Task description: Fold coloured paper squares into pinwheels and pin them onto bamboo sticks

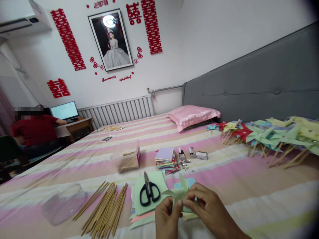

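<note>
Left hand [167, 214]: pinching the green pinwheel [178, 193]!
Right hand [206, 204]: gripping its middle, fingertips together!
Scissors [149, 191]: lying on green paper [159, 179].

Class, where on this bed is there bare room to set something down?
Free: the striped sheet between the right hand and the pinwheels, and between the pillow and the plastic box. Crowded: left of the left hand, where scissors, paper and wooden sticks lie.
</note>
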Demonstrator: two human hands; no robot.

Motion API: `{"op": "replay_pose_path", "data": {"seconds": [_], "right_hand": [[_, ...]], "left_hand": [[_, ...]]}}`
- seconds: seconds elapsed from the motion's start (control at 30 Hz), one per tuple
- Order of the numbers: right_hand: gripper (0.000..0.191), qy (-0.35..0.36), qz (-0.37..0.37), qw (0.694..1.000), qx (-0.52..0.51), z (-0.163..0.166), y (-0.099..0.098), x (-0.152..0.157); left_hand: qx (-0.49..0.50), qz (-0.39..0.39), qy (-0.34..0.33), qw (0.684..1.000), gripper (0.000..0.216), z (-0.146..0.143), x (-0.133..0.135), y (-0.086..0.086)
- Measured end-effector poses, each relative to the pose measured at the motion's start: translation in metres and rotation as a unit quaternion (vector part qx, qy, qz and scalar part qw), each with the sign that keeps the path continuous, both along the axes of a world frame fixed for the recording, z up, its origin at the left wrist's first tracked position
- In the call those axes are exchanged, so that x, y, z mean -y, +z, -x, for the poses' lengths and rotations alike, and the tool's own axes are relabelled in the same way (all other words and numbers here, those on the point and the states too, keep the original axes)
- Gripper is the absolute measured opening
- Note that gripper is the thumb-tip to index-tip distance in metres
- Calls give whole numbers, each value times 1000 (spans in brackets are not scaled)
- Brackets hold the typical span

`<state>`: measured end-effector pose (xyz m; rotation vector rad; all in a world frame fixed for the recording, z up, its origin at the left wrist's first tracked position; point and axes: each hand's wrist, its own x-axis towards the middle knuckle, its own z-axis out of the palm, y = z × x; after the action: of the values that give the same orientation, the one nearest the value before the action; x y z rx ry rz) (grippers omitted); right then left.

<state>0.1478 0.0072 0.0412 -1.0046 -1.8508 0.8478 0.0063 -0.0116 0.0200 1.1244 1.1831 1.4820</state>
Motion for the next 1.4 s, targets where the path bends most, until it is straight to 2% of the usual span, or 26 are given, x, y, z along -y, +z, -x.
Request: {"op": "replay_pose_path", "data": {"seconds": [0.5, 0.63, 0.87, 1.4], "right_hand": [[17, -12, -6, 999, -38, 0, 0, -4], [19, 0, -17, 999, -39, 0, 1, -4], [19, -1, -16, 1000, 17, 0, -2, -4], [20, -5, -4, 1000, 26, 0, -2, -3]], "left_hand": [[-28, -17, 56, 998, 31, -5, -1, -9], [5, -8, 53, 999, 29, -5, -2, -7], [24, -1, 49, 999, 30, -4, -1, -5], [-10, -8, 25, 1000, 29, 0, -1, -4]]}}
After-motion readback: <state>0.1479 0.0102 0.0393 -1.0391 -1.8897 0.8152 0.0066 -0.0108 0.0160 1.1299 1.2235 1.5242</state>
